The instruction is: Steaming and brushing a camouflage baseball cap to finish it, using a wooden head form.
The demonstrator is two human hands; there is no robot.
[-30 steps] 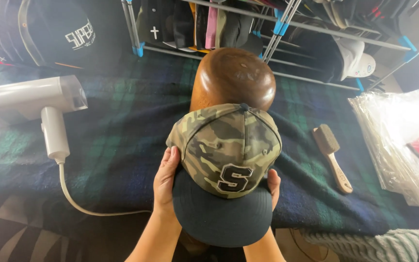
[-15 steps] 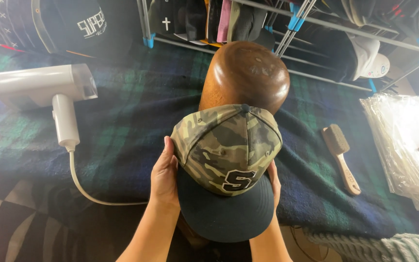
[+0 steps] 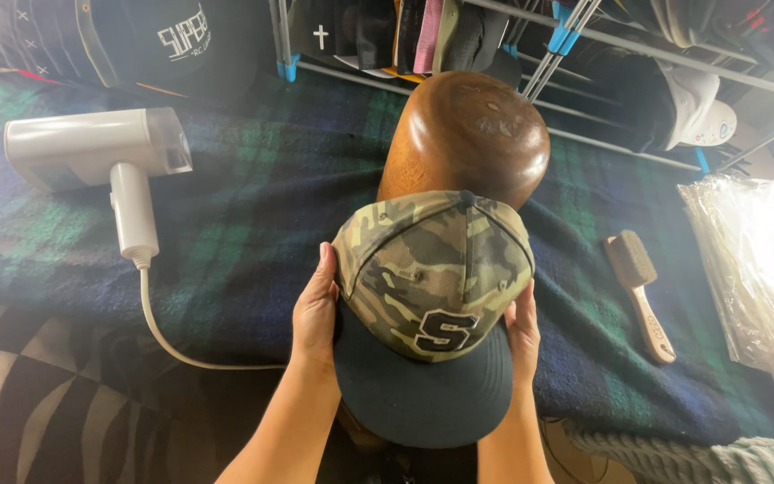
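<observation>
I hold a camouflage cap (image 3: 436, 269) with a dark flat brim and an embroidered letter on its front, brim toward me. My left hand (image 3: 315, 314) grips its left side and my right hand (image 3: 523, 330) grips its right side. The cap's crown sits just in front of a rounded brown wooden hat block (image 3: 468, 134) that stands on the dark plaid cloth (image 3: 244, 242). The cap overlaps the block's lower front; whether they touch I cannot tell.
A white handheld steamer (image 3: 105, 152) with a trailing cord lies at the left. A wooden brush (image 3: 640, 291) lies to the right, and clear plastic bags (image 3: 754, 269) beyond it. Metal racks (image 3: 530, 45) hold several caps along the back.
The view has shifted slightly; the cap stays held in both hands in front of the block, sitting a little closer to it than before.
</observation>
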